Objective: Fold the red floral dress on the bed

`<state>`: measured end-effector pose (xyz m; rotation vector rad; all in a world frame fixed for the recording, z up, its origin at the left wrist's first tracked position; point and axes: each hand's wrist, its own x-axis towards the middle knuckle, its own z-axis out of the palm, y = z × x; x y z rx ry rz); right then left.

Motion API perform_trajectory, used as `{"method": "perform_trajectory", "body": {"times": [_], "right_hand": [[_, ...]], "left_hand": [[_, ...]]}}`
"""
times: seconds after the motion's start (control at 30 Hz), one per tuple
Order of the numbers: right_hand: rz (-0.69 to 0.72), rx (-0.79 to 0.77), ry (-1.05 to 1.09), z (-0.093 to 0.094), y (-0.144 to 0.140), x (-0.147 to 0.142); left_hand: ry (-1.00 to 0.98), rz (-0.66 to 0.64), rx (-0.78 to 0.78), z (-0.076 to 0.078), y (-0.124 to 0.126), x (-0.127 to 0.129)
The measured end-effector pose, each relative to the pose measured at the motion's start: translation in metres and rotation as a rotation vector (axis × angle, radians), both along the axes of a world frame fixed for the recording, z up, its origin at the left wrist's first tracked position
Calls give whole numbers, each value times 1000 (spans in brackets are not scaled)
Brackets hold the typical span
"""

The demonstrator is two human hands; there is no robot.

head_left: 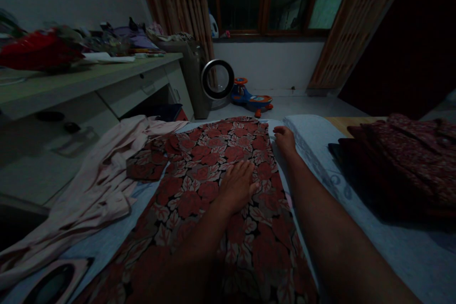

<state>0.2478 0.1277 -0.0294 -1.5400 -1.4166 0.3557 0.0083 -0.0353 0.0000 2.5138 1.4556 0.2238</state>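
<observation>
A floral garment (210,152) with red roses and pale leaves on black lies spread on a light blue bed cover. One short sleeve (147,166) sticks out on its left side; on the right side the edge runs straight and no sleeve shows. My left hand (239,185) rests flat on the middle of the cloth, fingers stretched forward. Just beyond the garment's upper right edge is my right hand (285,140), its fingers loosely bent with a small gap by the thumb. I see no cloth in it.
A pale pink cloth (103,166) lies crumpled at left. Folded dark clothes (370,175) are stacked at right on the bed cover (402,251). A desk (142,73) stands left; beyond are a washing machine with its round door (218,79) open and a blue ride-on toy (249,97).
</observation>
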Motion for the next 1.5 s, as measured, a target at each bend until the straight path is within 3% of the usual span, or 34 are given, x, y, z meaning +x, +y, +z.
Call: {"method": "perform_trajectory", "body": {"times": [0.13,0.23,0.37,0.63,0.8,0.93,1.07,1.37,1.5], "right_hand": [[138,-27,-247,13,-11,-20],[254,-161,-536,16,-19,-39],[231,-314,-704,14,-26,-49],[166,-426,-746,17,-26,-50],[96,-202,-731,26,-26,-50],[220,-74,-728,33,-30,-56],[307,-164,-803,32,-36,-64],[274,-306,-761,18,-34,-62],[235,-258,-725,20,-35,-60]], "left_hand": [[0,3,38,-3,1,0],[3,-1,67,-6,1,0],[13,-7,88,-8,0,2],[33,4,115,-9,-3,4],[22,7,107,-9,-3,4],[28,20,91,-8,-3,5],[25,17,88,-7,-4,5],[8,38,97,-12,-5,7],[-51,81,94,-7,-1,5]]}}
